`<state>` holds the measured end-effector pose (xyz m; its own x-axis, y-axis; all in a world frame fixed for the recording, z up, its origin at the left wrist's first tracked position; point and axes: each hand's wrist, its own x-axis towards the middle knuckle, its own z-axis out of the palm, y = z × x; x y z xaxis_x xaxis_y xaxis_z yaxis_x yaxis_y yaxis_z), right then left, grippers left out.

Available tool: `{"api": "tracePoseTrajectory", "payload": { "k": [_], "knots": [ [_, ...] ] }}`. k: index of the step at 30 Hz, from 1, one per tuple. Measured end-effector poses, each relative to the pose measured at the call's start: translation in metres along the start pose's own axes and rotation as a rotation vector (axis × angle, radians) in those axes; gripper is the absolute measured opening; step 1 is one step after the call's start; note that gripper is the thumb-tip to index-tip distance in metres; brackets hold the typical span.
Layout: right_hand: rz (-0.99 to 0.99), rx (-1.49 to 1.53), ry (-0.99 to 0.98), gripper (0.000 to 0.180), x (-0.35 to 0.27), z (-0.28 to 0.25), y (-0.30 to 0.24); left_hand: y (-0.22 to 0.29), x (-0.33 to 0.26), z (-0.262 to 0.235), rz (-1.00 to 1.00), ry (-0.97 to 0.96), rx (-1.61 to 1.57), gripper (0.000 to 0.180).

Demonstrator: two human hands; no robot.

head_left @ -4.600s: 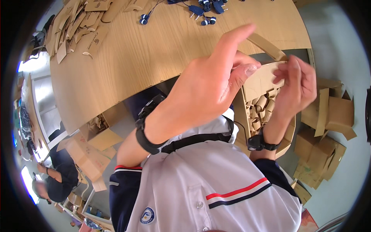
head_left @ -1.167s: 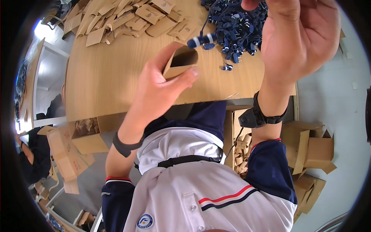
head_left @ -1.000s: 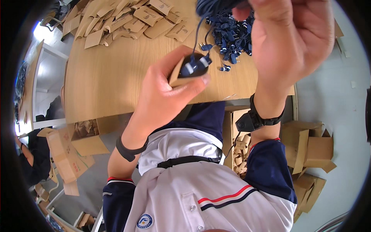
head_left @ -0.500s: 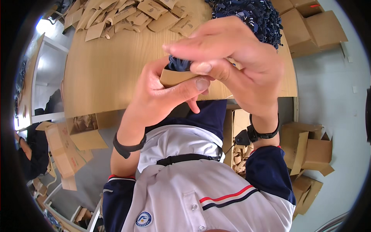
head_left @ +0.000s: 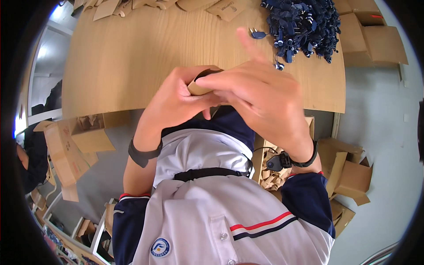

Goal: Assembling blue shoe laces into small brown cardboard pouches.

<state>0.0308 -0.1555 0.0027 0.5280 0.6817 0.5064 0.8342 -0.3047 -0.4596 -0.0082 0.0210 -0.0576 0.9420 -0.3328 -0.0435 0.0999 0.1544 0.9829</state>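
My left hand (head_left: 170, 104) is wrapped round a small brown cardboard pillow box (head_left: 197, 89), held just above the table's near edge. At the box's mouth is my right hand (head_left: 265, 99), one digit pressed over the opening and another finger raised and blurred. Its other fingers close in against the box from the right. Only a dark patch shows inside the mouth; most of the box and its contents are hidden by my hands.
A heap of dark blue corded pieces with plugs (head_left: 302, 31) lies at the table's far right, one plug (head_left: 258, 34) apart from it. Flat brown cartons (head_left: 227, 9) lie along the far edge. Cardboard boxes (head_left: 351, 172) stand right of me, another (head_left: 90, 137) to the left.
The dark blue cord coil that bulged from the box mouth is now mostly out of sight. My right hand has lowered over the opening, and my view has shifted nearer the table's front edge.
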Motion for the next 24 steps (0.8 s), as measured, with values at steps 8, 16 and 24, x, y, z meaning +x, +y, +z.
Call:
{"api": "tracePoseTrajectory", "payload": {
  "k": [8,16,24],
  "knots": [
    [0.022,0.101,0.01,0.024,0.0,-0.001,0.019,-0.018,-0.009,-0.002,0.012,0.011,-0.285,0.04],
    [0.061,0.127,0.221,0.031,-0.01,0.009,0.006,0.006,0.022,0.008,0.099,0.114,-0.925,0.045],
    [0.257,0.547,0.592,0.02,-0.008,0.023,-0.001,0.04,0.022,0.041,0.618,0.628,0.553,0.036]
  ]
}}
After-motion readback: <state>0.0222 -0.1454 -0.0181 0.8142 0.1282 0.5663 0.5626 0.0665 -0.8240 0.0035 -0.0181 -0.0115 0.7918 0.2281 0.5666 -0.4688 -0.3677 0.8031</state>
